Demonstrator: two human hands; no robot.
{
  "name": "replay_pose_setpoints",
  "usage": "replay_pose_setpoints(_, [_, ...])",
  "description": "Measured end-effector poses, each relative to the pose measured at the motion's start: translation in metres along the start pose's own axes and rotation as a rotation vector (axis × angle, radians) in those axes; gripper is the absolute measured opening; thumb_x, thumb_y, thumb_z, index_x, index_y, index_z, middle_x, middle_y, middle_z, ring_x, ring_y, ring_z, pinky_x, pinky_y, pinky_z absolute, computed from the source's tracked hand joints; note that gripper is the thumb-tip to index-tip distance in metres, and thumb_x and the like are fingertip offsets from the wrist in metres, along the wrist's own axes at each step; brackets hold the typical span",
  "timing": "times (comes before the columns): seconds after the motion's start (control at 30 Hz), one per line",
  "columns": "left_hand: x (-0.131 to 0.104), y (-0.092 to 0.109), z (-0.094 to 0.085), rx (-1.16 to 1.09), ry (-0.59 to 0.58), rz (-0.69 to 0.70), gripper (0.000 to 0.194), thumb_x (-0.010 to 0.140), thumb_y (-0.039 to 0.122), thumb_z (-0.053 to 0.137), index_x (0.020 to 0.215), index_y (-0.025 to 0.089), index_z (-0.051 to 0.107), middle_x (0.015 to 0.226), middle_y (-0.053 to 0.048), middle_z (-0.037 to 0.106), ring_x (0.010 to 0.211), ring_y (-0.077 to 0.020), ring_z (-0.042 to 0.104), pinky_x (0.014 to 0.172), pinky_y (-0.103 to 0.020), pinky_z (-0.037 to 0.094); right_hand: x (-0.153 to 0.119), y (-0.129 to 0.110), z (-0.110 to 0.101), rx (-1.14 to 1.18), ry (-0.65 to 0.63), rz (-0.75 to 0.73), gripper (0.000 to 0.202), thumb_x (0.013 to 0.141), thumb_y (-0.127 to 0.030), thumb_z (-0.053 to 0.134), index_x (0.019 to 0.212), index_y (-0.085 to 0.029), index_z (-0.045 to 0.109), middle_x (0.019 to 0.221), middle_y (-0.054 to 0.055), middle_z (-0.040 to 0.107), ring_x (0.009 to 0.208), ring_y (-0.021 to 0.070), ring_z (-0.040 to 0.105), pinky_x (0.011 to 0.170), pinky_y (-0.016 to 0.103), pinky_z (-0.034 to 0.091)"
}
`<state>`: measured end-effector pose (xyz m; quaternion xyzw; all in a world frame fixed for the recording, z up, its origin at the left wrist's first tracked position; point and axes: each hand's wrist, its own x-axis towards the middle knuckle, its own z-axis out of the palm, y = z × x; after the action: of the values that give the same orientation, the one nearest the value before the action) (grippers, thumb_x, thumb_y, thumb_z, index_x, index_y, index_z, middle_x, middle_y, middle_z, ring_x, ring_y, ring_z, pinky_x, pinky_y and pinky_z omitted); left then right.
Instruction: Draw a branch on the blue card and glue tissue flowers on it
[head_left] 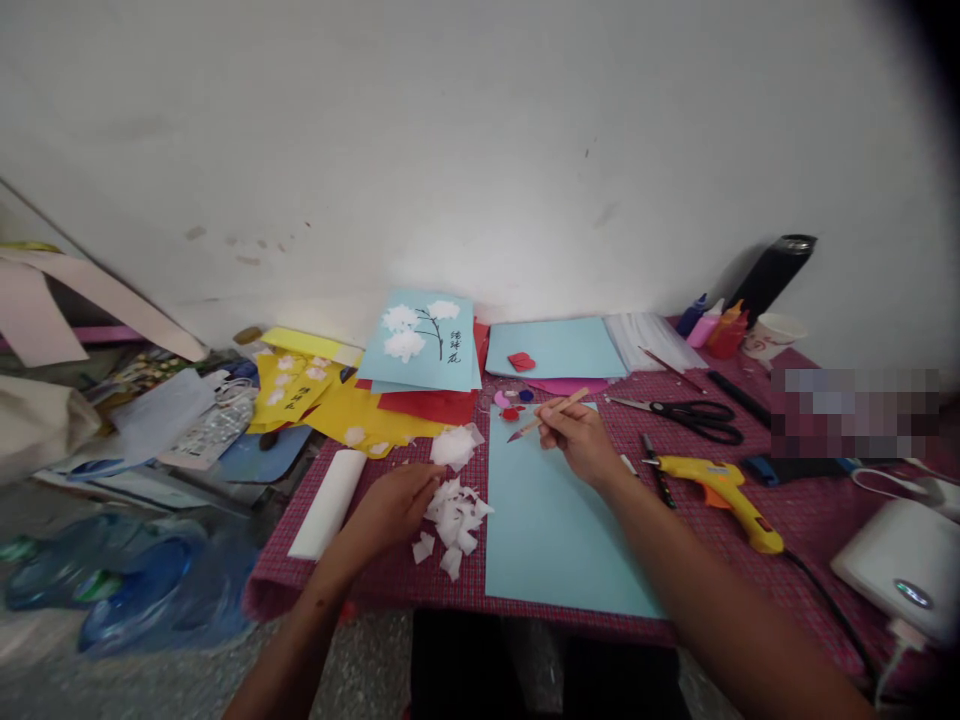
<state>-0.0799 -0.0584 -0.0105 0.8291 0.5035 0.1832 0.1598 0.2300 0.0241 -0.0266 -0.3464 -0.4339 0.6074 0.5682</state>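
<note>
My right hand (581, 438) is closed around a paintbrush (566, 402) with a pale wooden handle. Its purple tip points down-left over the upper part of a light blue sheet of paper (559, 530). Small paint pots (512, 412) with red, pink and blue colour are just beyond the sheet's top edge, close to the brush. My left hand (401, 505) lies palm down with its fingers stretched out, beside a pile of torn white paper pieces (455, 522). A small stack of thin white paper (455, 447) is just past its fingertips.
A white roll (330, 503) lies on the left. At the back stands a blue card with white blossoms (424, 340). Black-handled scissors (697, 415), a yellow glue gun (724, 490), paint bottles (724, 325) and a black thermos (772, 275) are on the right. Plastic water jugs (142, 580) are on the floor.
</note>
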Motion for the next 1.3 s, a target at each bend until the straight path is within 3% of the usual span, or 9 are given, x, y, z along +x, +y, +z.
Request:
replay_pose_setpoints(0.1, [0.002, -0.003, 0.0, 0.015, 0.007, 0.041, 0.03, 0.1, 0.028, 0.042, 0.116, 0.02, 0.067, 0.118, -0.009, 0.07, 0.112, -0.0231, 0.062, 0.102, -0.039, 0.046, 0.002, 0.0, -0.003, -0.013, 0.022, -0.009, 0.027, 0.071, -0.038, 0.082, 0.078, -0.016, 0.068, 0.061, -0.001, 0.062, 0.048, 0.0108, 0.052, 0.046, 0.025, 0.039])
replay_pose_setpoints(0.27, [0.031, -0.014, 0.002, 0.086, 0.068, -0.063, 0.021, 0.094, 0.021, 0.049, 0.101, 0.017, 0.068, 0.104, -0.01, 0.071, 0.097, -0.0231, 0.063, 0.089, -0.035, 0.047, 0.006, -0.006, -0.015, -0.011, 0.106, -0.068, 0.025, 0.075, -0.039, 0.08, 0.08, -0.017, 0.069, 0.063, -0.001, 0.061, 0.05, 0.011, 0.051, 0.048, 0.027, 0.04])
replay_pose_setpoints(0.43, [0.049, -0.019, 0.01, 0.136, -0.004, -0.097, 0.015, 0.082, 0.017, 0.058, 0.094, 0.018, 0.068, 0.097, -0.008, 0.069, 0.094, -0.0234, 0.062, 0.084, -0.033, 0.045, 0.009, -0.009, -0.021, -0.008, 0.158, -0.102, 0.023, 0.075, -0.038, 0.078, 0.076, -0.019, 0.066, 0.062, -0.002, 0.058, 0.049, 0.0108, 0.049, 0.048, 0.027, 0.04])
replay_pose_setpoints(0.8, [0.051, -0.025, 0.015, 0.162, 0.034, -0.142, 0.028, 0.094, 0.022, 0.044, 0.074, 0.018, 0.062, 0.08, -0.006, 0.067, 0.075, -0.0192, 0.059, 0.071, -0.03, 0.038, 0.007, -0.005, -0.017, -0.031, 0.143, -0.077, 0.024, 0.075, -0.039, 0.079, 0.075, -0.019, 0.067, 0.06, -0.001, 0.058, 0.049, 0.0119, 0.05, 0.048, 0.028, 0.04])
replay_pose_setpoints(1.1, [0.046, -0.022, 0.014, 0.064, 0.051, -0.225, 0.015, 0.083, 0.017, 0.054, 0.07, 0.018, 0.06, 0.072, -0.001, 0.064, 0.067, -0.015, 0.056, 0.063, -0.026, 0.035, 0.006, -0.006, -0.014, -0.022, 0.133, -0.069, 0.025, 0.074, -0.038, 0.082, 0.074, -0.018, 0.067, 0.061, -0.001, 0.059, 0.049, 0.0104, 0.05, 0.047, 0.026, 0.04])
replay_pose_setpoints(1.3, [0.045, -0.025, 0.018, 0.07, 0.079, -0.2, 0.006, 0.077, 0.018, 0.059, 0.075, 0.018, 0.064, 0.075, -0.002, 0.066, 0.068, -0.0161, 0.057, 0.063, -0.026, 0.037, 0.006, -0.006, -0.014, -0.026, 0.13, -0.057, 0.027, 0.072, -0.039, 0.083, 0.072, -0.018, 0.067, 0.06, -0.002, 0.06, 0.047, 0.01, 0.051, 0.046, 0.025, 0.039])
